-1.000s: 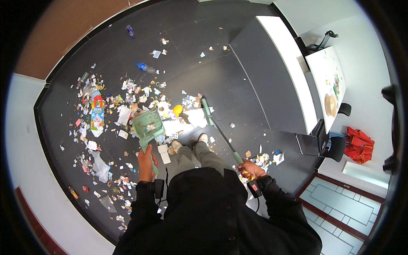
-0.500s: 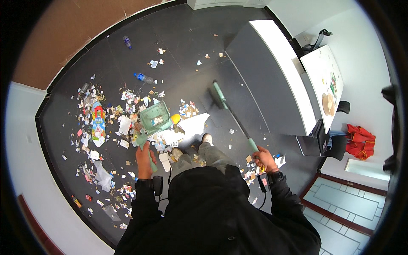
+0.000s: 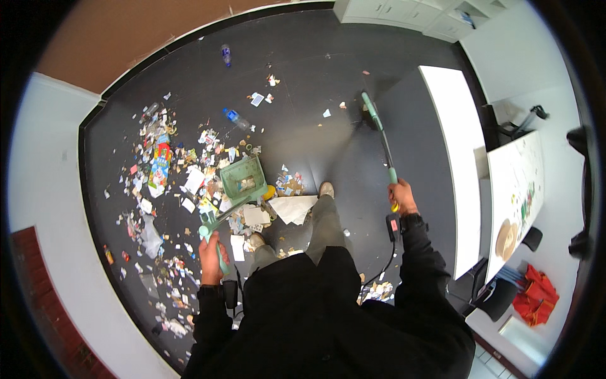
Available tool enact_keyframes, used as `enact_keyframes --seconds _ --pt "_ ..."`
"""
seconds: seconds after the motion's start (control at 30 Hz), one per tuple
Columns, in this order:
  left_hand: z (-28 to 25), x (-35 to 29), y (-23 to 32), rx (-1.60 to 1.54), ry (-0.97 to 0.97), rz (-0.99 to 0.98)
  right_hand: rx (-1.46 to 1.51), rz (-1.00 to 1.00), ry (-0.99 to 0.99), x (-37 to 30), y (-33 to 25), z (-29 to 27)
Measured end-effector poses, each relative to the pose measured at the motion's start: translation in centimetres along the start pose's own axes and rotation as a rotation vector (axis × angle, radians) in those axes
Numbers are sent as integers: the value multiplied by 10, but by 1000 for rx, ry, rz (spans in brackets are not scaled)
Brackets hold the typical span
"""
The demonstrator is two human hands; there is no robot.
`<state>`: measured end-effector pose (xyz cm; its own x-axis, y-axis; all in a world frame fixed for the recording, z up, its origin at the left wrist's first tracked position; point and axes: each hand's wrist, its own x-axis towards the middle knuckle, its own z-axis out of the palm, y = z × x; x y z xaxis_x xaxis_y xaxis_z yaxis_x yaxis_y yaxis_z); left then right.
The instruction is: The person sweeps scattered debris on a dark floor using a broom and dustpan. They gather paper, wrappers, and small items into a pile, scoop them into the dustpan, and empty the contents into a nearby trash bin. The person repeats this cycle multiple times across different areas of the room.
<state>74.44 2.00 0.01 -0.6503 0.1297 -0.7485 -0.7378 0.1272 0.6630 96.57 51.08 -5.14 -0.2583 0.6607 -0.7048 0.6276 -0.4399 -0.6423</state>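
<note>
My left hand (image 3: 211, 258) is closed around the upright handle of a green dustpan (image 3: 233, 174). The pan lies on the floor ahead and left of my feet, with a few paper scraps inside. In my right hand (image 3: 404, 196) is the handle of a long broom (image 3: 387, 151), green at both ends with a dark middle. Its head (image 3: 371, 108) is far forward and right, near the white-topped desk. Large white paper (image 3: 293, 208) lies between the pan and my right shoe, beside a small pile of scraps (image 3: 288, 183) and a yellow object (image 3: 270, 192).
Paper scraps and wrappers cover the floor on the left, around a colourful bag (image 3: 159, 170) and a clear plastic sheet (image 3: 150, 237). Two bottles with blue parts (image 3: 236, 118) lie ahead. To the right stand a white-topped desk (image 3: 451, 158), another table (image 3: 514, 164) and chairs.
My right hand has moved forward, and the broom head has swung farther ahead and right. My view has shifted, and my right foot is now farther forward. The dustpan stays in my left hand.
</note>
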Motion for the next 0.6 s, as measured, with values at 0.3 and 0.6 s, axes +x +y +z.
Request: enact_keyframes --seconds 0.3,0.6 --pt "92 -46 12 -105 313 23 -70 116 -127 161 -70 -12" --pt "105 -72 -23 -267 368 26 -379 150 -270 165 -56 14"
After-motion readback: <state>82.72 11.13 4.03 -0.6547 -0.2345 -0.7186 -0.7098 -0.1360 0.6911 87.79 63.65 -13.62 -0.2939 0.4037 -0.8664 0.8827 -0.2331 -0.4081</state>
